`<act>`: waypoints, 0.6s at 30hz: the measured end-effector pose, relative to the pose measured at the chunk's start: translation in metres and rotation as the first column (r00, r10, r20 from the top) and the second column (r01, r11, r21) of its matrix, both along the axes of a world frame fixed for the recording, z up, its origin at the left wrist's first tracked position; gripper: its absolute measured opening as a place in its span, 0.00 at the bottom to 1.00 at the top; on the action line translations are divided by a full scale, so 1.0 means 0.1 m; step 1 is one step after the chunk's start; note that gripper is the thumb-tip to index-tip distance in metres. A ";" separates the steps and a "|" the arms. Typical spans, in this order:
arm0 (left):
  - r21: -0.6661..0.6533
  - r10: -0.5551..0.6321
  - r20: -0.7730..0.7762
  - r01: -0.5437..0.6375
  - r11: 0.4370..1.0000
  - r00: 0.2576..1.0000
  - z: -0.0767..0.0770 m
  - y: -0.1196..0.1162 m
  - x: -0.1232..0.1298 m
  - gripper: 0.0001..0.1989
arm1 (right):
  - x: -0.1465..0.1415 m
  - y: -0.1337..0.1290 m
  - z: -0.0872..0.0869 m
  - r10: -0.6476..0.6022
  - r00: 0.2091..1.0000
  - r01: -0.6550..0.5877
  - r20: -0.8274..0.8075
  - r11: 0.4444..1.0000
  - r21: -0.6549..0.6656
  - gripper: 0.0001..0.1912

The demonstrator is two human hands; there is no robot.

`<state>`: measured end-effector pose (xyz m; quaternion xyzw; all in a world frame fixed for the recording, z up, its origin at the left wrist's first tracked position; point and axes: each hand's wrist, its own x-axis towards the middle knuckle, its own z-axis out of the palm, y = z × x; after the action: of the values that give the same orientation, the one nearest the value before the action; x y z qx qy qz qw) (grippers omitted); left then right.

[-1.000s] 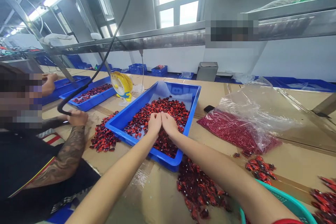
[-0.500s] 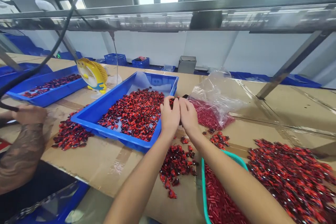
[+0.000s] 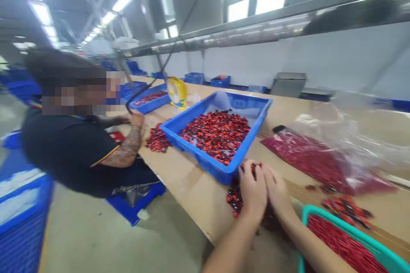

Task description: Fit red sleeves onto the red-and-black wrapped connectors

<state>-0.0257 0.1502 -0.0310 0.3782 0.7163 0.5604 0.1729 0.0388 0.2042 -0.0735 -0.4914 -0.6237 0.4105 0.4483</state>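
My left hand (image 3: 254,192) and my right hand (image 3: 278,187) are cupped side by side around some red-and-black pieces (image 3: 255,168), at the near right corner of a blue tray (image 3: 221,175). Many like pieces (image 3: 218,132) lie inside the tray on a pale sheet. Below my left hand a loose pile (image 3: 235,198) rests on the table, partly hidden by my hands. A teal basket (image 3: 352,230) of thin red pieces stands under my right forearm.
A person (image 3: 70,145) in a dark shirt sits at the left, near a small pile (image 3: 158,138) and another blue tray (image 3: 153,104). A yellow fan (image 3: 177,91) stands behind. A clear bag of red pieces (image 3: 314,153) lies at the right, with loose pieces (image 3: 347,210) below.
The view has swung left, bringing the seated person into sight. My hands remain together around pieces and now sit lower beside the tray's near corner, over the loose pile.
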 end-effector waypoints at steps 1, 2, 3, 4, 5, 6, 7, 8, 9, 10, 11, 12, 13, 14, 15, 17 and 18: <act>0.016 0.023 -0.016 -0.023 1.000 1.000 -0.03 -0.02 0.01 0.10 | 0.01 0.01 -0.05 0.026 1.000 -0.026 -0.012 1.000 -0.004 0.18; 0.032 0.044 -0.035 -0.043 0.999 0.998 -0.06 -0.05 0.01 0.11 | 0.02 0.03 -0.09 0.053 0.998 -0.053 -0.022 0.999 -0.006 0.19; 0.046 0.059 -0.055 -0.056 0.997 0.997 -0.08 -0.07 0.01 0.12 | 0.03 0.04 -0.12 0.079 0.996 -0.079 -0.031 0.997 -0.007 0.21; 0.059 0.070 -0.078 -0.065 0.996 0.995 -0.09 -0.09 0.02 0.12 | 0.05 0.06 -0.15 0.102 0.994 -0.102 -0.038 0.995 -0.006 0.24; 0.070 0.075 -0.103 -0.068 0.995 0.992 -0.11 -0.11 0.01 0.12 | 0.06 0.07 -0.16 0.123 0.992 -0.124 -0.041 0.992 -0.003 0.25; 0.079 0.076 -0.129 -0.066 0.995 0.989 -0.12 -0.13 0.01 0.12 | 0.08 0.09 -0.17 0.145 0.989 -0.145 -0.039 0.989 0.000 0.26; 0.087 0.072 -0.156 -0.059 0.994 0.985 -0.14 -0.14 -0.01 0.12 | 0.10 0.12 -0.17 0.167 0.985 -0.167 -0.032 0.986 0.006 0.26; 0.094 0.063 -0.183 -0.046 0.994 0.981 -0.16 -0.14 -0.02 0.11 | 0.11 0.14 -0.17 0.192 0.981 -0.191 -0.020 0.981 0.014 0.25; 0.102 0.053 -0.207 -0.032 0.994 0.977 -0.18 -0.15 -0.04 0.11 | 0.12 0.16 -0.16 0.218 0.976 -0.218 -0.003 0.976 0.024 0.23; 0.110 0.042 -0.229 -0.017 0.994 0.972 -0.20 -0.15 -0.06 0.10 | 0.13 0.18 -0.15 0.246 0.969 -0.247 0.020 0.968 0.035 0.21; 0.119 0.029 -0.248 0.001 0.993 0.968 -0.22 -0.15 -0.08 0.08 | 0.14 0.20 -0.13 0.274 0.961 -0.276 0.045 0.960 0.046 0.19; 0.129 0.018 -0.262 0.017 0.992 0.965 -0.25 -0.15 -0.10 0.07 | 0.15 0.21 -0.11 0.298 0.952 -0.303 0.074 0.951 0.056 0.17; 0.139 0.005 -0.276 0.035 0.990 0.961 -0.27 -0.14 -0.12 0.07 | 0.16 0.22 -0.08 0.323 0.941 -0.331 0.103 0.942 0.065 0.17; 0.149 -0.012 -0.288 0.057 0.987 0.958 -0.30 -0.14 -0.14 0.07 | 0.17 0.23 -0.05 0.348 0.928 -0.359 0.132 0.930 0.072 0.17; 0.158 -0.033 -0.302 0.084 0.984 0.953 -0.32 -0.13 -0.16 0.08 | 0.17 0.24 -0.02 0.373 0.914 -0.388 0.161 0.919 0.077 0.17; 0.171 -0.088 -0.342 0.154 0.973 0.935 -0.36 -0.13 -0.20 0.10 | 0.18 0.28 0.05 0.419 0.883 -0.443 0.210 0.893 0.080 0.16; 0.174 -0.115 -0.369 0.190 0.966 0.922 -0.37 -0.13 -0.22 0.11 | 0.19 0.29 0.09 0.441 0.868 -0.468 0.230 0.880 0.080 0.16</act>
<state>-0.0479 0.1370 -0.0677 0.5441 0.6417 0.5388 0.0435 0.0579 0.2333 -0.0647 -0.3391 -0.7906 0.4095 0.3038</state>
